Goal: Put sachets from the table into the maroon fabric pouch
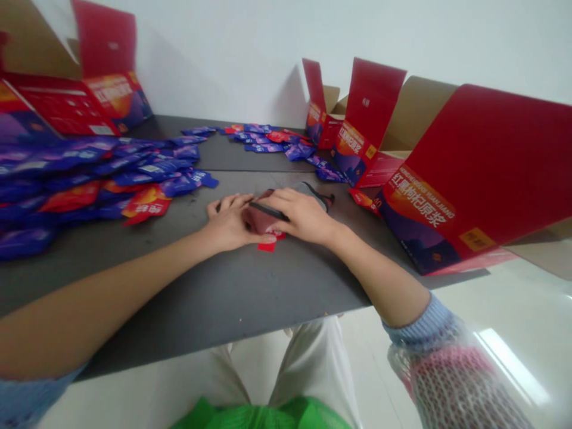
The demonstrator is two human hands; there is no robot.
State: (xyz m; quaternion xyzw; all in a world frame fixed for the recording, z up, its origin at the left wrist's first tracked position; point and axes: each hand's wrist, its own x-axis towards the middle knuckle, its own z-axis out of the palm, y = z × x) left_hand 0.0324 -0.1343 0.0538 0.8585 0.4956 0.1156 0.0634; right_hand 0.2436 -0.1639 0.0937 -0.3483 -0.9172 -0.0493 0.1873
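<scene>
My right hand (pixel 300 213) is closed around a grey and black hand-sized device (pixel 308 189), whose kind I cannot make out. A black edge of it shows under the fingers, and its far end has a dark, cord-like part. Under the device lies a small red packet (pixel 267 246), mostly hidden by both hands. My left hand (pixel 230 223) lies beside it on the dark table with fingers spread, its thumb resting on the packet's near edge. Left of that hand is a heap of blue and purple sachets (pixel 152 167) with some red sachets (pixel 147 204) among them.
Open red cartons (pixel 420 196) stand along the right, others (pixel 114 98) at the back left. More sachets (pixel 263 137) lie along the back by the white wall (pixel 223 59). The dark table's (pixel 214 316) front edge runs just above my knees.
</scene>
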